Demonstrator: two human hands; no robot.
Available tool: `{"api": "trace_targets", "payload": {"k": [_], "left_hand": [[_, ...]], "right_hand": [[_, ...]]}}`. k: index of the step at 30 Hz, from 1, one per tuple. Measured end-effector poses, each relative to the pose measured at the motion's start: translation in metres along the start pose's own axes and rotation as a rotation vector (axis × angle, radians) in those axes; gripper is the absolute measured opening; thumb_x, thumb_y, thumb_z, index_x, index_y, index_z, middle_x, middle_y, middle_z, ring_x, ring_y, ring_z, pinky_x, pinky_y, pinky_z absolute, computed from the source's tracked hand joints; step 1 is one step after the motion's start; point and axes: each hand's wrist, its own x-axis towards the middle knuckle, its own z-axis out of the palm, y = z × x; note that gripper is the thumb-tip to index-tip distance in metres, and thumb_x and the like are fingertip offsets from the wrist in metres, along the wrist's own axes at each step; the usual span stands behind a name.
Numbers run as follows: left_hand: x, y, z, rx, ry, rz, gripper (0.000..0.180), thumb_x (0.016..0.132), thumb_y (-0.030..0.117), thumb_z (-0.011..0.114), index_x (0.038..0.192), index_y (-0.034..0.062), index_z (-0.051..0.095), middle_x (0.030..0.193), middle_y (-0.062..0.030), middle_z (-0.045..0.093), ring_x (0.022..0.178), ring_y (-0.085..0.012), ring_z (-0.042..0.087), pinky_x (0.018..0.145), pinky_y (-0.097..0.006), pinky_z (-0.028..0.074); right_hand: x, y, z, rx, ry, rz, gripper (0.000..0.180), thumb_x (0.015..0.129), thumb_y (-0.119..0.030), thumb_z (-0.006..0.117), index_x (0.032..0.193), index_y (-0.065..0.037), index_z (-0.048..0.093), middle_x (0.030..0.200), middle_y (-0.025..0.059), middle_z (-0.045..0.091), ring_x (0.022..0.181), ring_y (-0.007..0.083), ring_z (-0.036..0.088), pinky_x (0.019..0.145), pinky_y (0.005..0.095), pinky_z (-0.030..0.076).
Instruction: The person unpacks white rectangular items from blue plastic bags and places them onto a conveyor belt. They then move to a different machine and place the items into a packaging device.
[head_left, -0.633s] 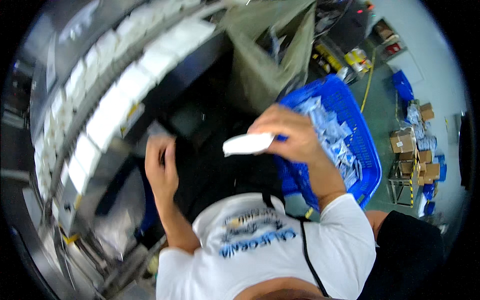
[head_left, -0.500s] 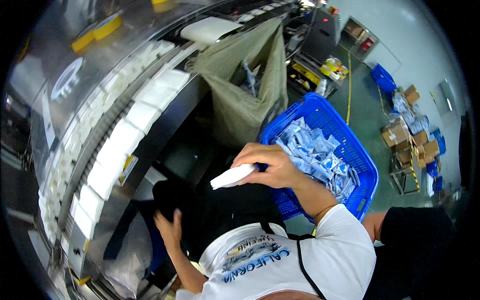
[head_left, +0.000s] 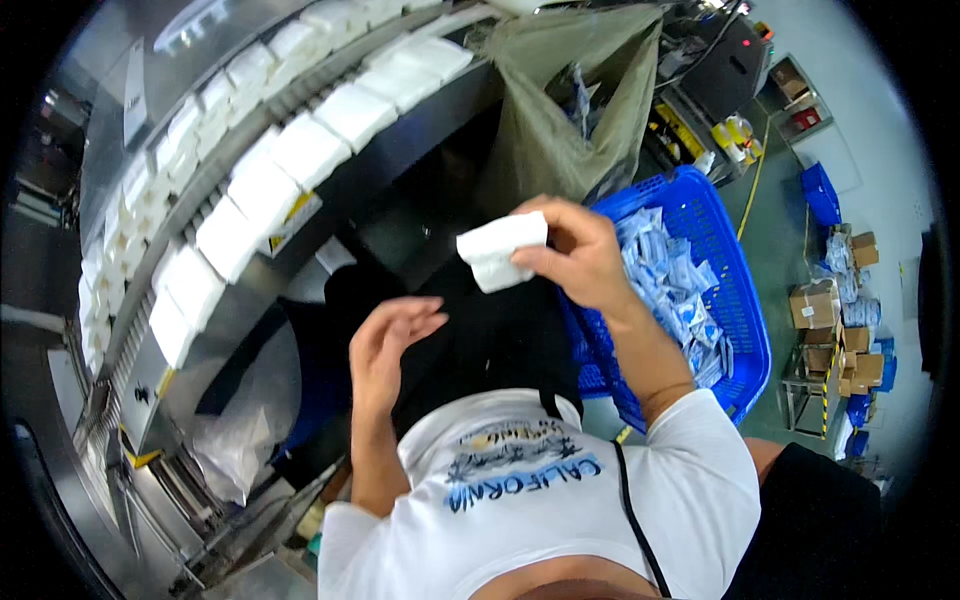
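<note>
My right hand (head_left: pixel 572 255) holds a white soft packet (head_left: pixel 500 250) in its fingertips, raised in front of my chest and beside the blue basket (head_left: pixel 740 300). That basket is full of small blue-and-white sachets (head_left: pixel 672 285). My left hand (head_left: pixel 385 340) hovers lower and to the left, fingers spread and holding nothing, over a dark apron. A row of white packets (head_left: pixel 270 185) runs along the metal conveyor (head_left: pixel 190 330) on my left.
An olive-green sack (head_left: pixel 560 130) hangs open behind the basket. Cardboard boxes (head_left: pixel 815 305) and blue crates (head_left: pixel 822 192) stand on the green floor at right. A crumpled plastic bag (head_left: pixel 235 450) lies below the conveyor.
My right hand has brought the white packet up and turned its flat face to the camera. My left hand has risen from low at my side toward the middle, fingers spread.
</note>
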Motion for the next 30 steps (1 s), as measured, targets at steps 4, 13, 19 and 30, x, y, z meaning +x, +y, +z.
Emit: {"api": "trace_targets", "payload": {"k": [4, 13, 19, 30], "left_hand": [[0.027, 0.003, 0.033, -0.5, -0.371, -0.246, 0.086, 0.106, 0.069, 0.028, 0.148, -0.0044, 0.044, 0.136, -0.0285, 0.063, 0.117, -0.036, 0.069, 0.098, -0.041, 0.058], [0.043, 0.028, 0.055, -0.427, -0.161, -0.046, 0.06, 0.101, 0.026, 0.069, 0.146, -0.0063, 0.046, 0.124, -0.0191, 0.069, 0.108, -0.0249, 0.073, 0.093, -0.036, 0.061], [0.036, 0.039, 0.064, -0.115, 0.118, 0.273, 0.075, 0.087, 0.005, 0.083, 0.147, -0.0046, 0.039, 0.123, -0.0232, 0.067, 0.112, -0.0285, 0.071, 0.094, -0.038, 0.061], [0.032, 0.029, 0.074, 0.092, 0.184, 0.522, 0.088, 0.08, 0.0, 0.088, 0.151, -0.0009, 0.035, 0.125, -0.0208, 0.067, 0.115, -0.0269, 0.069, 0.097, -0.036, 0.059]], "right_hand": [[0.014, -0.005, 0.0, -0.196, -0.17, -0.312, 0.027, 0.083, 0.0, 0.08, 0.109, 0.0, 0.073, 0.109, 0.0113, 0.074, 0.103, 0.0237, 0.07, 0.089, 0.0355, 0.055], [0.016, -0.023, -0.012, -0.677, -0.323, -0.651, 0.046, 0.076, -0.003, 0.078, 0.121, -0.01, 0.073, 0.136, 0.009, 0.066, 0.133, 0.0299, 0.055, 0.108, 0.0439, 0.044], [-0.014, 0.012, -0.014, 0.218, -0.194, -0.012, 0.075, 0.094, -0.02, 0.072, 0.156, -0.002, 0.036, 0.153, 0.0201, 0.049, 0.141, 0.0285, 0.05, 0.119, 0.0439, 0.037], [-0.021, 0.028, 0.042, 0.199, 0.177, 0.129, 0.033, 0.093, -0.01, 0.08, 0.12, 0.001, 0.065, 0.108, 0.0058, 0.071, 0.097, 0.0111, 0.068, 0.083, 0.0274, 0.057]]}}
